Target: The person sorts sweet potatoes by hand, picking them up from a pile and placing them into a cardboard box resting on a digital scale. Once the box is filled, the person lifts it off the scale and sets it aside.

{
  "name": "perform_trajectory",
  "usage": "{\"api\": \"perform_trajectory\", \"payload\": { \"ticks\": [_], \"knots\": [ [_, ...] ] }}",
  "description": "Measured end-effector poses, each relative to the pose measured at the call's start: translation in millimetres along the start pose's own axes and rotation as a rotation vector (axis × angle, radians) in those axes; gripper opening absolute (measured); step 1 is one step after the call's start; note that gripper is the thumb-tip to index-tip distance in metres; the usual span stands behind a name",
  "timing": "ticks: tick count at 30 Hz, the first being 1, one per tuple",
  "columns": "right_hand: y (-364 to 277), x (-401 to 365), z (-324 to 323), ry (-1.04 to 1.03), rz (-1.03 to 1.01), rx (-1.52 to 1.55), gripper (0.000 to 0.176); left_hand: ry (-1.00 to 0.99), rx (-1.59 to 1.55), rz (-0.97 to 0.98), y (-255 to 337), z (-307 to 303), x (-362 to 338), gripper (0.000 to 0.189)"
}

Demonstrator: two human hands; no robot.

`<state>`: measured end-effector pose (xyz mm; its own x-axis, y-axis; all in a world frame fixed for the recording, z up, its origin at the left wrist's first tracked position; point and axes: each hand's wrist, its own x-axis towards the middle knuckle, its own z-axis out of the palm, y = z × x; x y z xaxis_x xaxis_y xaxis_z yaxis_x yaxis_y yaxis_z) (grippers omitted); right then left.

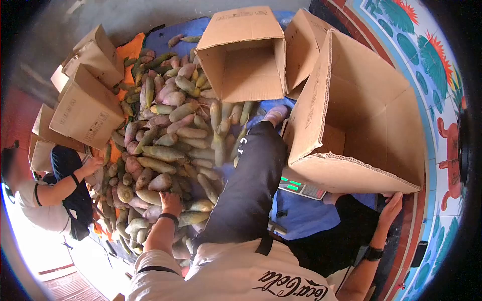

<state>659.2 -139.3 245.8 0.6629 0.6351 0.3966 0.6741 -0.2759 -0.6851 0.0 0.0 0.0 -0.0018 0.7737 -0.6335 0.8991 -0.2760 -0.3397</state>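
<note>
My left hand (171,203) reaches down into a large heap of long green and pinkish root vegetables that look like radishes (163,153). Its fingers are curled over a radish among the others, and the fingertips are partly hidden. At the right, my right hand (390,210) grips the near corner of a large open cardboard box (351,173), whose mouth faces me. Beneath that box's near left edge, a digital scale (301,186) shows green lit digits.
Another open cardboard box (241,30) lies tipped at the back, beside a further box (304,50). Several boxes (88,108) stand at the left, near a co-worker (55,200) crouching by the heap. A blue sheet (306,215) covers the floor; a tiled wall (434,100) borders the right.
</note>
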Motion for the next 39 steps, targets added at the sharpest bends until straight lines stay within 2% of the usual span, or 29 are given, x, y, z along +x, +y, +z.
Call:
{"api": "perform_trajectory", "payload": {
  "ticks": [2, 5, 8, 11, 13, 15, 16, 17, 19, 20, 22, 23, 25, 27, 29, 31, 32, 34, 35, 37, 39],
  "knots": [
    [-4, 3, -3, 0.023, -0.016, 0.026, 0.04, -0.008, -0.002, 0.018, 11, -12, -11, 0.048],
    [-7, -3, 11, 0.04, -0.007, 0.055, 0.041, -0.001, 0.068, 0.049, -6, -31, -17, 0.039],
    [-15, -1, 7, 0.021, -0.028, 0.016, 0.042, 0.041, 0.107, 0.074, -6, 15, 10, 0.033],
    [-13, -2, 10, 0.038, -0.057, 0.034, 0.042, -0.011, 0.161, 0.12, -2, -11, -2, 0.03],
    [-24, -4, 12, 0.041, -0.02, 0.052, 0.041, 0.077, 0.131, 0.097, -2, -15, 3, 0.026],
    [-29, -4, 13, 0.042, 0.018, 0.075, 0.041, 0.251, -0.125, 0.044, 0, -31, 10, 0.026],
    [-29, -3, 13, 0.031, -0.014, 0.056, 0.04, 0.233, -0.111, 0.012, 5, -76, -5, 0.035],
    [-29, -3, 14, 0.021, -0.045, 0.036, 0.041, 0.244, -0.105, 0.008, 6, -97, -5, 0.035],
    [-33, -3, 16, 0.056, -0.076, 0.017, 0.041, 0.351, -0.502, -0.104, 6, -128, 0, 0.048],
    [-33, -3, 17, 0.078, -0.105, -0.011, 0.042, 0.362, -0.499, -0.103, 4, -135, 8, 0.048],
    [-31, -3, 16, 0.072, -0.108, -0.003, 0.042, 0.756, -0.736, -0.086, 3, -152, 20, 0.052],
    [-30, -3, 16, 0.056, -0.112, -0.001, 0.043, 0.764, -0.734, -0.087, 2, -167, 17, 0.052],
    [-28, -3, 16, 0.046, -0.108, 0.0, 0.043, 0.963, -0.994, -0.002, 12, -238, -22, 0.056],
    [-27, -3, 14, 0.036, -0.101, -0.002, 0.042, 1.232, -1.041, 0.107, 20, -276, -36, 0.054],
    [-27, -4, 15, 0.039, -0.069, 0.004, 0.038, 1.267, -1.076, 0.146, 30, -324, -73, 0.051],
    [-33, -5, 14, 0.029, -0.082, 0.032, 0.038, 1.468, -1.288, 0.32, 41, -358, -101, 0.049],
    [-34, -5, 13, 0.011, -0.099, 0.056, 0.037, 1.473, -1.287, 0.327, 49, -374, -119, 0.049],
    [-31, -4, 13, 0.011, -0.108, 0.068, 0.036, 1.513, -1.72, 0.589, 68, -401, -152, 0.051],
    [-30, -4, 13, 0.005, -0.117, 0.079, 0.035, 1.517, -1.718, 0.592, 77, -409, -161, 0.051],
    [-32, -4, 12, 0.004, -0.114, 0.074, 0.035, 1.674, -1.57, 0.837, 93, -422, -172, 0.052],
    [-33, -4, 12, 0.001, -0.11, 0.068, 0.034, 1.721, -1.253, 0.922, 105, -430, -177, 0.054]
  ]
}}
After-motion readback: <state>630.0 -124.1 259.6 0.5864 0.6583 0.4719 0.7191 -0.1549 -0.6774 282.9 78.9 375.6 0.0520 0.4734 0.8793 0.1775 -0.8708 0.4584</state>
